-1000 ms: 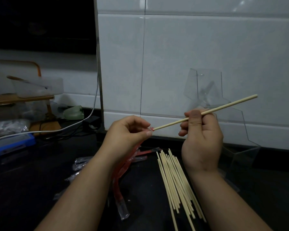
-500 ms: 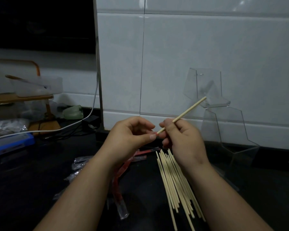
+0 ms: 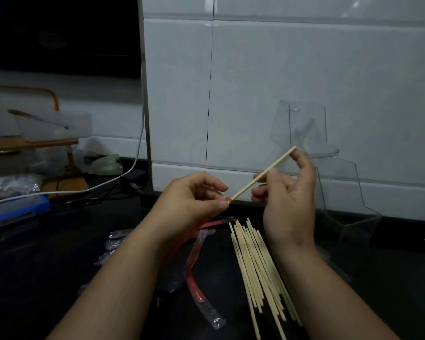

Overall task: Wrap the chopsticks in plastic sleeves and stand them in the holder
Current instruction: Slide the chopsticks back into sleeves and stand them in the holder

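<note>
My left hand (image 3: pixel 194 202) pinches the open mouth of a red plastic sleeve (image 3: pixel 227 200), and the rest of the sleeve hangs hidden behind that hand. A bamboo chopstick (image 3: pixel 268 170) slants up to the right out of the sleeve mouth, its lower part inside. My right hand (image 3: pixel 288 200) holds the chopstick's free upper part, with fingertips near its top end. A pile of bare chopsticks (image 3: pixel 258 266) lies on the dark counter below my hands. The clear acrylic holder (image 3: pixel 353 192) stands against the tiled wall behind my right hand.
More red sleeves (image 3: pixel 194 278) lie curled on the counter left of the pile. At far left are a blue device (image 3: pixel 17 212), a white cable (image 3: pixel 123 175), crumpled plastic wrap and a wooden rack with a clear box. The white tiled wall (image 3: pixel 280 82) closes off the back.
The chopstick has slid deeper into the sleeve, so less of it shows. My right hand pushed toward my left hand, then shifted back up to the chopstick's free end.
</note>
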Tool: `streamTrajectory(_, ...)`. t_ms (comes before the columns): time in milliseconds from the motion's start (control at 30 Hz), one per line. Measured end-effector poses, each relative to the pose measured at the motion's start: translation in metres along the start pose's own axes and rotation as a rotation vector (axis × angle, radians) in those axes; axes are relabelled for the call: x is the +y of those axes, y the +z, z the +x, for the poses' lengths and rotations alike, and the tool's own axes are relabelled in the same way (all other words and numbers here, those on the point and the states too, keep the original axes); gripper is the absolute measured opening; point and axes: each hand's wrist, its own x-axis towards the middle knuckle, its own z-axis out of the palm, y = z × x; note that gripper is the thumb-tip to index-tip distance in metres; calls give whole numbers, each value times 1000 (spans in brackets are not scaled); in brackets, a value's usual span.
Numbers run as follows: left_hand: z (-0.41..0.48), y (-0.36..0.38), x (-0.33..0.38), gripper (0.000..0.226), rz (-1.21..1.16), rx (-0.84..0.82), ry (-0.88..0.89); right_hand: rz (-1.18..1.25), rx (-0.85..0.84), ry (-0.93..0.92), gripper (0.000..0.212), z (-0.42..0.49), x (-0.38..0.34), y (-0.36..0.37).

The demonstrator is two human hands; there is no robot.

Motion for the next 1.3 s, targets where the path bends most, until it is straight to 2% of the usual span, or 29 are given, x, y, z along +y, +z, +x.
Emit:
streamTrajectory(233, -2, -3, 2, 24, 52, -20, -13, 13, 34, -40, 54, 0, -2, -2)
streamTrajectory(433, -1, 0, 4, 20, 32, 23, -20, -124, -83, 35, 22, -1, 12, 3)
streamTrajectory(700, -1, 2, 4, 19, 3, 65, -27, -186, -178, 26, 30, 0, 14, 2)
streamTrajectory(833, -1, 2, 4, 20, -2, 67, -24, -269, -297, 32, 33, -3, 15, 4)
streamTrajectory(967, 0, 3, 3, 19, -29, 77, -20, -252, -278, 32, 35, -2, 16, 5)
streamTrajectory(1100, 1, 2, 2, 20, -25, 74, -11, -267, -335, 41, 30, -3, 15, 6)
streamTrajectory(1233, 3, 0, 0, 21, -17, 75, 5, -154, -268, 107, 16, -1, 16, 3)
streamTrajectory(1300, 2, 0, -1, 24, 6, 44, 19, -113, -291, 149, 12, -1, 16, 3)
